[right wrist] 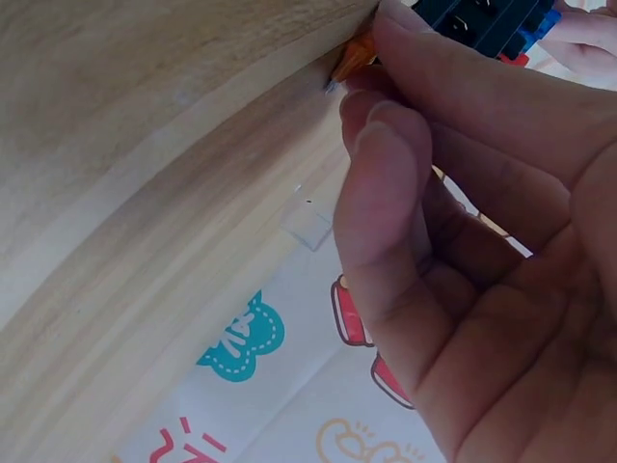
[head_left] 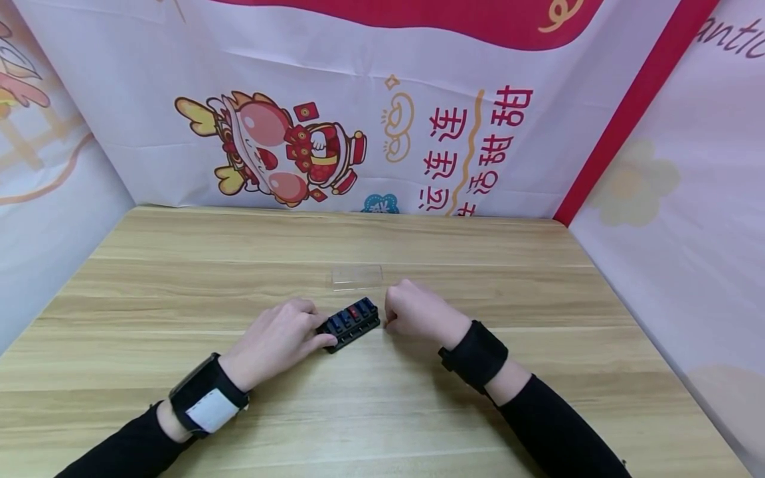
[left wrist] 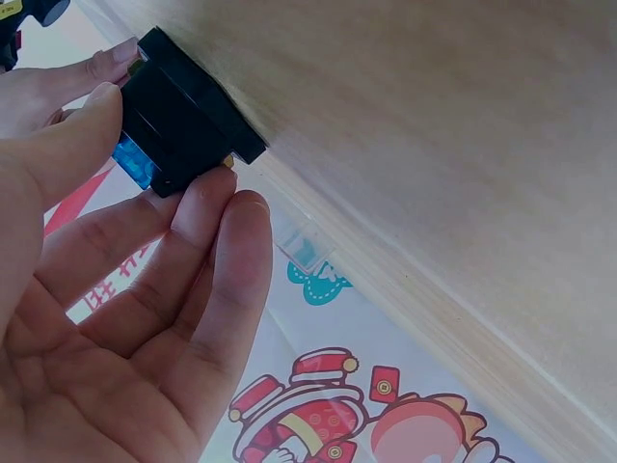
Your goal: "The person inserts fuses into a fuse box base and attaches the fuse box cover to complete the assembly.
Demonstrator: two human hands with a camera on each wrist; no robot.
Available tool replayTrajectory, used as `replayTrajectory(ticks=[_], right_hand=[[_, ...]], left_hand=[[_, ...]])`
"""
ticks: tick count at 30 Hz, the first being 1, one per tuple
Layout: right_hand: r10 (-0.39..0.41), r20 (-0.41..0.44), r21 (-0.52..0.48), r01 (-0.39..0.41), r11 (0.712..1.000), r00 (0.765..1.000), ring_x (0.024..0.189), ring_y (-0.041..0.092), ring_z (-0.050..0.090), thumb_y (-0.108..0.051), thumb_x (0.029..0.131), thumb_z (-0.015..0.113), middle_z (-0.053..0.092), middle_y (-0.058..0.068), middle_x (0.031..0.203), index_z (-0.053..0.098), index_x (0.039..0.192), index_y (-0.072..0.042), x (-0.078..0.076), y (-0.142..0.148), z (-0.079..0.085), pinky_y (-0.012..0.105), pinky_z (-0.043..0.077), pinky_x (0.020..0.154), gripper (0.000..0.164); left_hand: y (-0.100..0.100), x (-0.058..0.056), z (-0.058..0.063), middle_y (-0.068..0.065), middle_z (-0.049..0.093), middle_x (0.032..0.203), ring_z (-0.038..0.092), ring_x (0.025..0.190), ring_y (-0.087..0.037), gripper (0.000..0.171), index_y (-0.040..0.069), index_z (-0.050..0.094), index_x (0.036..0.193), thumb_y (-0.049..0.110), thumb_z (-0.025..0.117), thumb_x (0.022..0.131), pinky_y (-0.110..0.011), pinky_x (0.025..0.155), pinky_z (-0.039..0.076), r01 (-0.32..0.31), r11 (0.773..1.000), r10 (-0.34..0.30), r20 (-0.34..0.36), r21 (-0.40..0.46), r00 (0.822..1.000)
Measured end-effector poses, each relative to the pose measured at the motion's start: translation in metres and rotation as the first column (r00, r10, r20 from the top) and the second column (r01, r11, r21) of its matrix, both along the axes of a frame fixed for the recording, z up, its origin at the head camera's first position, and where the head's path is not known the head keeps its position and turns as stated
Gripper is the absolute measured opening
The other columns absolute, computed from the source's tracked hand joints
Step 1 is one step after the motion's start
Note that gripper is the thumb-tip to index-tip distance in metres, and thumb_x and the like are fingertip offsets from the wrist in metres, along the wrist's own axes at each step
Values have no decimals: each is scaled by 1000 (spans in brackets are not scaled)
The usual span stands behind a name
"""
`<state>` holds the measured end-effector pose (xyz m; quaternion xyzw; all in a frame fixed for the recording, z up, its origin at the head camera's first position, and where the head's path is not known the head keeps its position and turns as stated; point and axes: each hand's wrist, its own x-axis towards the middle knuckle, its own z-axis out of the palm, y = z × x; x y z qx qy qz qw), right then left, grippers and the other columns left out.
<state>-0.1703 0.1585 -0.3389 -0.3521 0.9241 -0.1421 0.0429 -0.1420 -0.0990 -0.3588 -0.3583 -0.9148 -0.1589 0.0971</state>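
A black fuse block [head_left: 351, 330] with a row of blue fuses and one red fuse lies slanted on the wooden table. My left hand [head_left: 283, 335] grips its left end between thumb and fingers; in the left wrist view the block [left wrist: 183, 116] shows its dark end and a blue fuse [left wrist: 135, 162]. Just beyond the right end of the block is my right hand [head_left: 424, 312], fingers curled in. The right wrist view shows it pinching a small orange blade fuse [right wrist: 355, 58] with a metal tip, close to the block [right wrist: 463, 24]. Fingers hide part of this fuse.
A clear plastic cover [head_left: 356, 277] lies flat on the table [head_left: 179, 279] behind the block. Printed cloth [head_left: 335, 40] hangs along the table's back edge, and more cloth hangs at both sides.
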Motion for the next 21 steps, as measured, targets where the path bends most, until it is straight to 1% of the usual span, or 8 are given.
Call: replayTrajectory(ticks=[3,8,11,14,21], right_hand=[[8,0,4,-8,1000,1000,54,4,51,-2,76,83,63,-6,64,73,66,-9,0,0,0,22,44,51,16],[35,-6,29,-35,999,999,52,6,42,1,80,79,58,-5,63,70,65,-8,1,0,1,22,35,48,20],[59,-20,39,-58,998,998,54,7,42,4,80,77,61,-2,66,70,67,-8,1,0,1,22,35,49,18],[81,-39,55,-79,995,996,55,7,41,5,79,76,61,-3,65,70,67,-8,0,0,1,23,36,51,19],[98,-50,74,-94,993,994,54,7,38,7,78,72,51,-7,61,64,64,-10,0,1,2,23,34,50,23]], left_hand=[[0,0,0,0,62,82,50,66,-7,30,8,78,91,37,80,83,-23,53,45,1,1000,-1,-2,-2,1000],[0,0,0,0,62,82,50,66,-7,31,7,78,92,37,80,83,-24,54,45,0,1000,0,-11,-8,1000],[0,0,1,0,62,81,50,66,-7,31,7,78,91,37,80,83,-24,53,45,0,1000,0,-14,-5,1000],[0,1,1,0,62,81,50,66,-8,30,7,78,90,36,80,83,-24,52,44,6,1000,-6,-15,1,1000],[0,2,1,1,62,81,50,66,-8,30,7,78,90,36,80,83,-25,52,44,3,1000,-3,-14,2,1000]])
